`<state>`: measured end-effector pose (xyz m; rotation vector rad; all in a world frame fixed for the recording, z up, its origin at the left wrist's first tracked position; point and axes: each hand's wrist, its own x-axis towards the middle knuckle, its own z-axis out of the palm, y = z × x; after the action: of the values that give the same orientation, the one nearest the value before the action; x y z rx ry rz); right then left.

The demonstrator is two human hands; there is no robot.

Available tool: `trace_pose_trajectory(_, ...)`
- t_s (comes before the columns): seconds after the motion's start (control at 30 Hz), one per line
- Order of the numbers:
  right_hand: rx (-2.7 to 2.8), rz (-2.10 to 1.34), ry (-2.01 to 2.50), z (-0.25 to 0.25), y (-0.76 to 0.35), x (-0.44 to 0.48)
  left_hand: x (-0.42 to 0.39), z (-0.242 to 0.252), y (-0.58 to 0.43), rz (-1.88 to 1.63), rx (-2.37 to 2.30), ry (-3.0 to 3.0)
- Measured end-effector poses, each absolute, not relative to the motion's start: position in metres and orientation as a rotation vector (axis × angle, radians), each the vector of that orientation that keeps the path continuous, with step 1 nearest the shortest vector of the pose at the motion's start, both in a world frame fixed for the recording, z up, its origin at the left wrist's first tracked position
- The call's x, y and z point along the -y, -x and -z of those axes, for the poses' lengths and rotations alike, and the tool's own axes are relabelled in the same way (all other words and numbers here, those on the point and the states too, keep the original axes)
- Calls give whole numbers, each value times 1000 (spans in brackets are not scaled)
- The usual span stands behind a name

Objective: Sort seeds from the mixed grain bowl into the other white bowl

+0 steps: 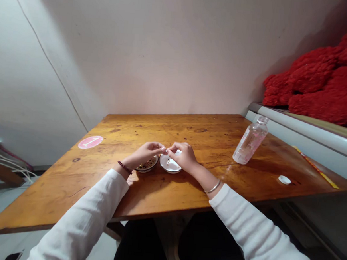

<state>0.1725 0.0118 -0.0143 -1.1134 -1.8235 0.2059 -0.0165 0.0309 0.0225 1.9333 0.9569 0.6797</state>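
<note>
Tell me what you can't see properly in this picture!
In the head view:
Whether the left hand and right hand hold anything: their fingers hide it.
The food in the small bowl: too small to name, and the left hand covers some.
Part of the white dish: hidden by the right hand.
The bottle's label: too blurred to read.
A dark object: cut off by the bottom edge.

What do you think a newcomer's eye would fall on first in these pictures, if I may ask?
The bright red fluffy heap at upper right would probably catch the eye first. Then come the left hand and right hand, meeting fingertip to fingertip at the near middle of the wooden table, over a white saucer and a small bowl of brownish bits. A clear plastic bottle stands to their right.
</note>
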Motion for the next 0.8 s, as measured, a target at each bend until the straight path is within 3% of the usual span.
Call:
trace_pose_trajectory(0.43,1817,-419,1140,15,-175,-13,-40,-12,18,-725,-1045,-1927)
trace_pose_trajectory(0.8,1785,-591,1126,21,-175,-18,-39,-13,18,-757,-1041,-2358)
